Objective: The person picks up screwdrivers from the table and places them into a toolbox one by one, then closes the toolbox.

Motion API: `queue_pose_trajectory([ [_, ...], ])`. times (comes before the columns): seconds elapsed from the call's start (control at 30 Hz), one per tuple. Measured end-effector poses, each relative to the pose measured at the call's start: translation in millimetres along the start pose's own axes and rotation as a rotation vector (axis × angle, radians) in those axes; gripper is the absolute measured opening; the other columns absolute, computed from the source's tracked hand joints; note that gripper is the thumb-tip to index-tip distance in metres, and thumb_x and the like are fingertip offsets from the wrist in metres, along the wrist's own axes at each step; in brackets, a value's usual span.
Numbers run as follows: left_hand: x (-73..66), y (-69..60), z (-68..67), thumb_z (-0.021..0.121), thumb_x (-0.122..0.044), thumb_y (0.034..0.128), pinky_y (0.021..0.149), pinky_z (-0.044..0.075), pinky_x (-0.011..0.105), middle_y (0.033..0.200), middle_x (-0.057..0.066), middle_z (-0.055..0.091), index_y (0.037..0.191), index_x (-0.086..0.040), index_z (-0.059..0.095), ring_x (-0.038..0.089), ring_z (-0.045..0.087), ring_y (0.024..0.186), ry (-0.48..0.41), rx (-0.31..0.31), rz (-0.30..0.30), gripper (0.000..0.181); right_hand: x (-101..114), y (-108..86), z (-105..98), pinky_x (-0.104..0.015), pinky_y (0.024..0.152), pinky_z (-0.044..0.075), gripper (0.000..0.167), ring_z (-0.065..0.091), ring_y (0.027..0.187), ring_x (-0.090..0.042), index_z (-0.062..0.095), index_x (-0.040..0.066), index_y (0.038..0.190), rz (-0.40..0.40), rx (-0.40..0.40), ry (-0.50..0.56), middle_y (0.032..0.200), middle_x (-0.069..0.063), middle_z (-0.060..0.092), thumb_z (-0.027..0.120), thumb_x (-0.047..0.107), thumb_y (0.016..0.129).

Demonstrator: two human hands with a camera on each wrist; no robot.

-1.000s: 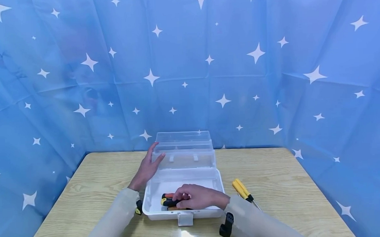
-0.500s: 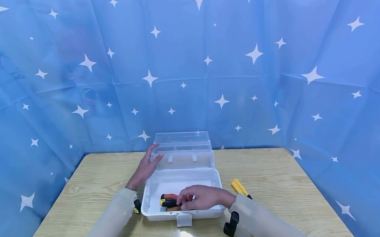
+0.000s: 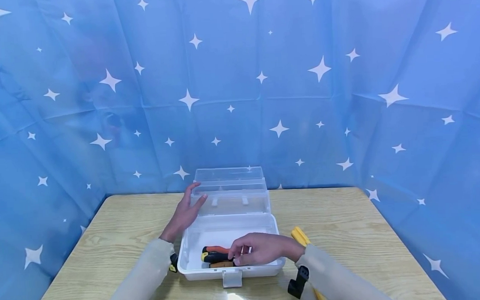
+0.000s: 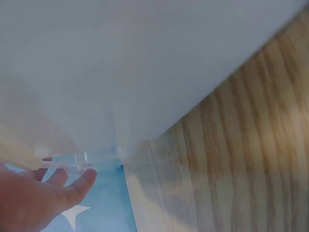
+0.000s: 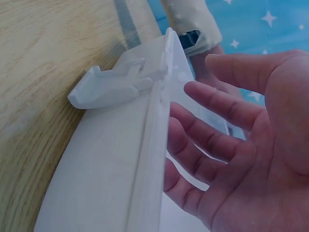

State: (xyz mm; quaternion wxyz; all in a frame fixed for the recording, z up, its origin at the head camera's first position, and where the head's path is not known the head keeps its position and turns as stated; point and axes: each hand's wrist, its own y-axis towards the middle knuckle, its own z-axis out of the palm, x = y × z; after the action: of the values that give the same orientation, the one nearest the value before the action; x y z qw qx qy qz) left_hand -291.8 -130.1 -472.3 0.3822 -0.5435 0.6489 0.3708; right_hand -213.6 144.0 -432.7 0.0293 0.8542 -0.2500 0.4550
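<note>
A white plastic toolbox (image 3: 190, 240) stands on the table with its clear lid (image 3: 235, 205) raised at the back. My left hand (image 3: 183, 213) holds the lid's left edge, thumb in front; the left wrist view shows fingertips at this clear edge. Inside the box lie a red-orange handle (image 3: 217, 249), a black handle with a yellow end (image 3: 214, 257) and an orange-brown handle (image 3: 222, 264). Their right ends are hidden by my right hand (image 3: 261, 248), which hangs inside near the front wall. In the right wrist view its fingers are loosely bent, thumb apart, with no tool visible between them.
Yellow-handled tools (image 3: 300, 235) lie on the table right of the box, partly covered by my right sleeve (image 3: 331, 275). A white latch (image 3: 232, 279) hangs from the box front. A blue star-patterned curtain (image 3: 237, 79) surrounds the wooden table (image 3: 139, 224).
My right hand has drawn back to the right off the tool handles, uncovering more of them. The left hand stays at the lid. My right sleeve now covers more of the yellow-handled tools.
</note>
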Motion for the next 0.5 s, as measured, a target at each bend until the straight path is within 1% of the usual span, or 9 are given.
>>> queue_pose_trajectory([
  [0.23,3.3,-0.4,0.5,0.049,-0.066,0.0944,0.114,0.024,0.067,0.164,0.009,0.018,0.152,-0.033,0.025,0.039,0.021,0.149,0.007,-0.011,0.02,0.071,-1,-10.1,-7,-0.022,0.086,0.052,0.025,0.059,0.095,0.001,0.064,0.007,0.121,0.01,-0.006,0.005,0.104,0.011,0.065,0.054,0.022,0.103],
  [0.37,4.6,0.7,1.7,0.048,-0.067,0.0936,0.112,0.028,0.067,0.164,0.01,0.019,0.152,-0.034,0.025,0.04,0.026,0.147,0.009,-0.013,0.011,0.072,-4,-16.8,-12,-0.023,0.087,0.053,0.026,0.059,0.096,-0.001,0.063,0.006,0.123,-0.002,-0.017,0.017,0.105,0.007,0.066,0.053,0.021,0.104],
  [0.5,5.4,1.7,2.5,0.048,-0.07,0.092,0.11,0.031,0.067,0.164,0.01,0.02,0.152,-0.035,0.024,0.041,0.029,0.145,0.003,-0.011,0.004,0.073,-7,-23.3,-16,-0.024,0.086,0.053,0.028,0.06,0.096,-0.003,0.063,0.006,0.123,-0.006,-0.03,0.022,0.105,0.008,0.065,0.053,0.023,0.104],
])
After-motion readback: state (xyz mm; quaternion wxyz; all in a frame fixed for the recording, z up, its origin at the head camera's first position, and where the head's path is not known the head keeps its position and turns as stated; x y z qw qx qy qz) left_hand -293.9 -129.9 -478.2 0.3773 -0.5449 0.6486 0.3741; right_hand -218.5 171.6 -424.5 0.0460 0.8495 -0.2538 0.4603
